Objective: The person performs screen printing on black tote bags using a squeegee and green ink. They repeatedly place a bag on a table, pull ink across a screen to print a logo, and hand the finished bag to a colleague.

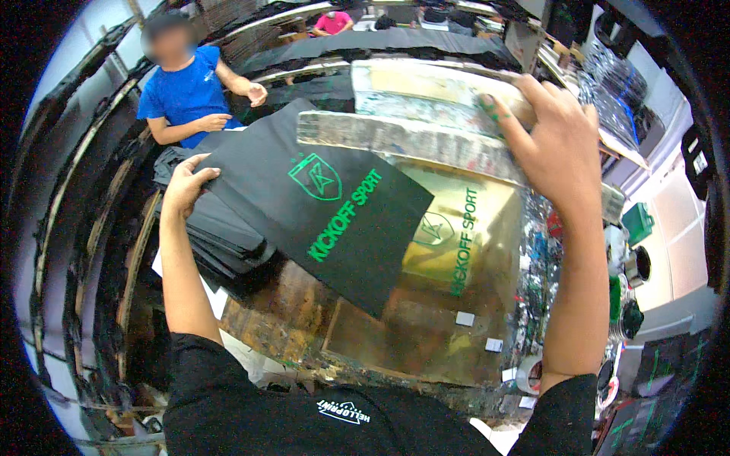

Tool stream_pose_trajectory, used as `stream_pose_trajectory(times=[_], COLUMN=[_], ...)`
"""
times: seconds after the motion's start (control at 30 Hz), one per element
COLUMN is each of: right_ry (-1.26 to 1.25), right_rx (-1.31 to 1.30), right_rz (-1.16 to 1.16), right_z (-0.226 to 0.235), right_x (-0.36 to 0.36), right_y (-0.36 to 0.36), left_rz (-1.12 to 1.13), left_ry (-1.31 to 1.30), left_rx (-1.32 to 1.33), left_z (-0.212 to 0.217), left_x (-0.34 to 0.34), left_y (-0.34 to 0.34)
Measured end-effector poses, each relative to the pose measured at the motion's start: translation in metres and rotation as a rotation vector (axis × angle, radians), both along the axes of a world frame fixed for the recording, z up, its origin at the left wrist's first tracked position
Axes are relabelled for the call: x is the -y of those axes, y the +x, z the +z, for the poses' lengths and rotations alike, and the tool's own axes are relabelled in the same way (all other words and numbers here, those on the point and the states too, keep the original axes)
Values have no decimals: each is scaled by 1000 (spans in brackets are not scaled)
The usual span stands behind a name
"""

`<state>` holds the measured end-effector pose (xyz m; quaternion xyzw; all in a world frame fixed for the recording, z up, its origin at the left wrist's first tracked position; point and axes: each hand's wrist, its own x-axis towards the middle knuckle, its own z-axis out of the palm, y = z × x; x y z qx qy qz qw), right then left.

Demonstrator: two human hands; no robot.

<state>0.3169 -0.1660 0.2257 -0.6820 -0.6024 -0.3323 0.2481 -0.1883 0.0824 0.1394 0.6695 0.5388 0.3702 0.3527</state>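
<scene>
My left hand (188,185) pinches the upper left corner of a flat black fabric sheet (262,201), which bears a green shield emblem and green lettering. The sheet hangs tilted over the work board, partly behind a worn wooden bar of a screen-printing frame (411,142). My right hand (559,140) grips the far right part of this raised frame, thumb on the near side, with green ink on the thumb. Below it lies a yellowish printing surface (487,262) carrying the same emblem and lettering. A stack of black sheets (224,235) sits beneath my left hand.
Ink-stained wooden board (281,311) spans the front, with small white squares (465,319) on the printing surface. A co-worker in a blue shirt (186,95) stands at the far left beside black-covered racks (84,228). Green container (637,223), tape rolls (528,374) and cans line the right.
</scene>
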Motion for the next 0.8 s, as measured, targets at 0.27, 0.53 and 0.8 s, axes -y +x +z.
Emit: stream_pose_trajectory(times=[0.27,0.53,0.8], right_ry=[-71,-97,-58], right_rx=[-54,-21,4], right_rz=[-22,-49,-42], right_z=[8,2,-1], right_x=[-2,0,1], right_y=[-8,-7,-3], left_rz=[469,523,277], left_ry=[47,695,804], left_rx=[5,-456,-508], left_z=[-74,-145,-109], left_x=[-96,23,90], left_y=[-172,-67,-51])
